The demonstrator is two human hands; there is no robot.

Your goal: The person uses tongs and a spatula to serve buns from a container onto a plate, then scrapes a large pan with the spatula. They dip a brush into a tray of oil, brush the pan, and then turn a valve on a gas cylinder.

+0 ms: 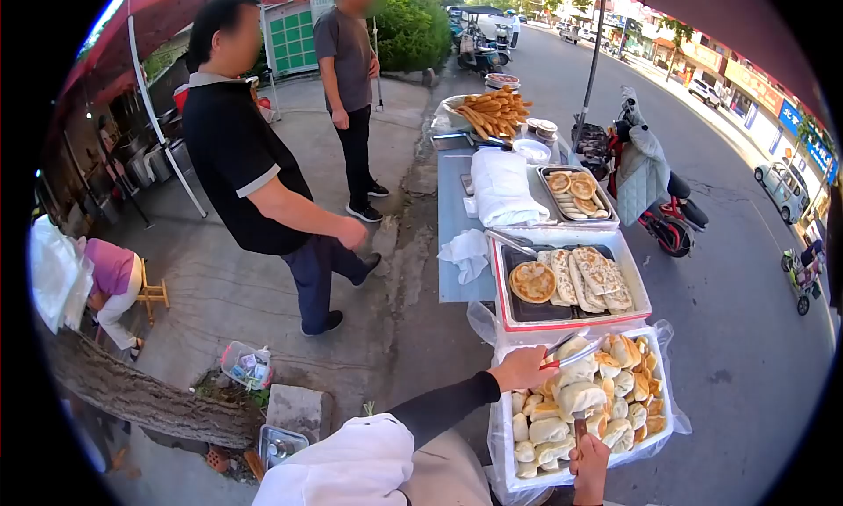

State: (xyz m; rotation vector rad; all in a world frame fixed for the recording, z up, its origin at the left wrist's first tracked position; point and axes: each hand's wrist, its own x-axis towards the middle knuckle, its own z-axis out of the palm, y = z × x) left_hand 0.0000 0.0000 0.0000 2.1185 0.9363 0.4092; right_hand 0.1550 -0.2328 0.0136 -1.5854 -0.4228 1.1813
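My left hand point(522, 368), at the end of a black sleeve, is closed around tongs point(575, 354) with red and silver arms. The tongs reach over a white foam box point(665, 366) heaped with pale and browned buns point(551, 430). Near the box's front edge, my right hand point(590, 462) grips a brown-handled tool point(580, 429). Its metal end touches a large pale bun point(581, 395); the rest of that end is hidden, so its exact kind cannot be made out. A plastic liner point(499, 436) hangs over the box's sides.
Behind stands another foam box point(641, 315) holding flatbreads point(597, 273), then a tray of round cakes point(575, 190), a white cloth point(505, 186) and fried dough sticks point(493, 111). A person in black point(250, 164) stands left of the blue table point(457, 234). A red scooter point(669, 225) is parked right.
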